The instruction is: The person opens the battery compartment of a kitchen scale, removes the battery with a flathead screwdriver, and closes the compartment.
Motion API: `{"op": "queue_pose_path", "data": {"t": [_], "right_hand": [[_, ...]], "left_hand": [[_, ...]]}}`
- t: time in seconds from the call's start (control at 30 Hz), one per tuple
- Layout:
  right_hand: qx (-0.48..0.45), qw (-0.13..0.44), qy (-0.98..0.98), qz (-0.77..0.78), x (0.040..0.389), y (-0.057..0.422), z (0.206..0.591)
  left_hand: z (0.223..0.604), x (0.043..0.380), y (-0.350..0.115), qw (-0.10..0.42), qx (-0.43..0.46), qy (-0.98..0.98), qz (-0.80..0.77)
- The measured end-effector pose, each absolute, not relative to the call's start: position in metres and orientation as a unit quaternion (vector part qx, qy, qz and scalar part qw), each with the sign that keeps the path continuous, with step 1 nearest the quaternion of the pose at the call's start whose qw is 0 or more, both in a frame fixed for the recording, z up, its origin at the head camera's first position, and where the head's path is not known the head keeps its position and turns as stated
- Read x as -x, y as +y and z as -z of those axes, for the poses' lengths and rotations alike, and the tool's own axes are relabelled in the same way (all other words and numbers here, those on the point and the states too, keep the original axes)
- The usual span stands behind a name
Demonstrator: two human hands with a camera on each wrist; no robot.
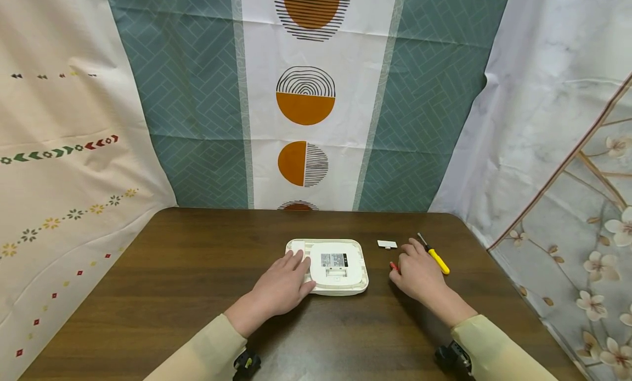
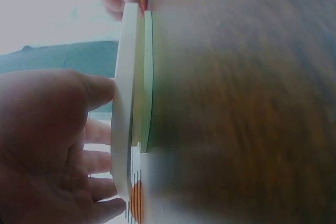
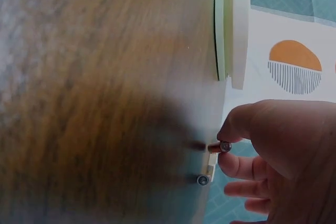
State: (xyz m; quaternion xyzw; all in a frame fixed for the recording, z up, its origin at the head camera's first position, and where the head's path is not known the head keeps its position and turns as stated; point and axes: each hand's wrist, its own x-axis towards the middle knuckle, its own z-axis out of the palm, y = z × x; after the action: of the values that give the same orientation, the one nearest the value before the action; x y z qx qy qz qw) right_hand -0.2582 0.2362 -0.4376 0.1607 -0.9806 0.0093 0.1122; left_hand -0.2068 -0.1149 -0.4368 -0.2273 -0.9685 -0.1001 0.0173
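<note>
A white rounded-square device (image 1: 362, 271), like a small scale, lies on the table with a label and a small open battery compartment (image 1: 337, 272) facing up. My left hand (image 1: 282, 282) rests on its left side, fingers extended over the edge; the left wrist view shows the fingertips against its pale side (image 2: 123, 103). To the right, my right hand (image 1: 417, 268) pinches a small reddish battery (image 3: 219, 147) between thumb and index finger, close over the tabletop. A second battery (image 3: 203, 180) lies just beyond it, end toward the camera.
A small white battery cover (image 1: 387, 244) lies beyond the right hand. Just right of that hand is a screwdriver (image 1: 438, 261) with a yellow handle. The brown wooden table (image 1: 197, 260) is bordered by patterned cloths behind and at both sides.
</note>
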Motion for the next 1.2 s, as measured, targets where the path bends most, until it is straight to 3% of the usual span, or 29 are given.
{"op": "queue_pose_path", "data": {"t": [1.2], "right_hand": [[-0.155, 0.11, -0.982, -0.003, 0.2648, 0.2311, 0.4438]], "left_hand": [[0.4363, 0.2079, -0.115, 0.023, 0.232, -0.967, 0.103]]}}
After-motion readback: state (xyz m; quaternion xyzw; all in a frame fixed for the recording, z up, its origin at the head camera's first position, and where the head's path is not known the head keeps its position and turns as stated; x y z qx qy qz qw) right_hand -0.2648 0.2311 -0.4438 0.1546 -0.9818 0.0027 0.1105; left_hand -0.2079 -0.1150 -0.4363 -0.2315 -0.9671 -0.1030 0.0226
